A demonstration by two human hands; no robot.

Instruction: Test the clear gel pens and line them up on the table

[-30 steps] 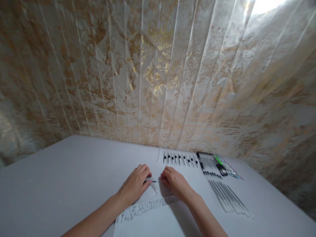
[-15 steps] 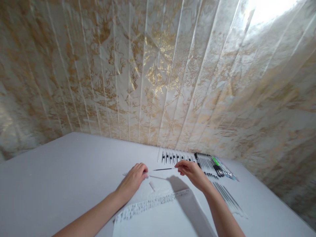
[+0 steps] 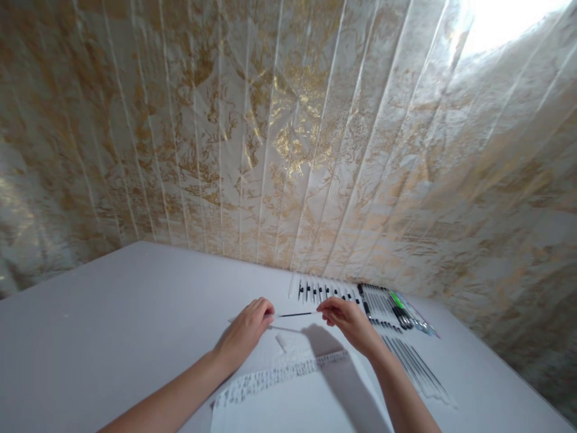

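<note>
My right hand (image 3: 340, 316) pinches the clear right end of a pen refill (image 3: 295, 314), whose dark ink column points left. My left hand (image 3: 250, 325) is closed around what looks like a clear pen barrel (image 3: 231, 319), mostly hidden by the fingers; a pale end peeks out on each side. The refill's left tip is close to the barrel's end, and whether they touch I cannot tell. Below the hands, a small whitish piece (image 3: 281, 343), perhaps an eraser, lies above a sheet of paper (image 3: 288, 403) with rows of dark handwriting along its top.
At the back lies a row of clear pen barrels with black parts (image 3: 320, 291). Right of it are black caps (image 3: 364, 300), several pens with a green one (image 3: 397, 299), and a row of thin refills (image 3: 417, 367). A gold-patterned curtain (image 3: 288, 132) hangs behind the white table (image 3: 112, 325).
The refill has come closer to my left hand and now lies nearly in line with its closed fingers. The whole view has shifted slightly.
</note>
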